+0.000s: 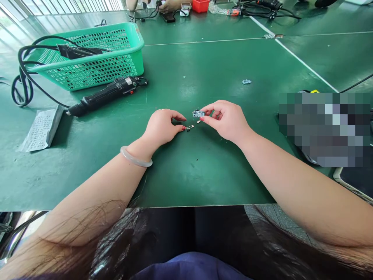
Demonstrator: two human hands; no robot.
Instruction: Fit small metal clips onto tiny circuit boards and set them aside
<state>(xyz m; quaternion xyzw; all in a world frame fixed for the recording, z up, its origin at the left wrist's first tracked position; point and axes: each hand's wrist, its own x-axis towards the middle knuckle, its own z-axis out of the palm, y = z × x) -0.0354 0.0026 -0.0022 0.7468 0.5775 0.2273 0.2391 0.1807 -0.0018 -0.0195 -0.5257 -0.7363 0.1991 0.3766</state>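
Note:
Between the thumb and fingers of my right hand (225,118) is a small blue-grey moulded part (198,113), held just above the green tabletop. My left hand (164,126) has its thumb and forefinger spread apart. Its thumb tip is at, and perhaps touching, a small flat pale-and-dark piece (190,127) on the table. A tiny light-coloured piece (198,122) lies below the held part. Another blue-grey part (246,81) of similar look rests alone farther off to the right. The exact kind of these parts is too small to make out.
A black electric screwdriver (107,95) lies in front of a green perforated basket (90,66) with a cabled tool in it. Left stands a small wrapped packet (42,130). A blurred-out object (323,130) sits at right. Across the table are another person's hand (171,4) and a red box (200,5).

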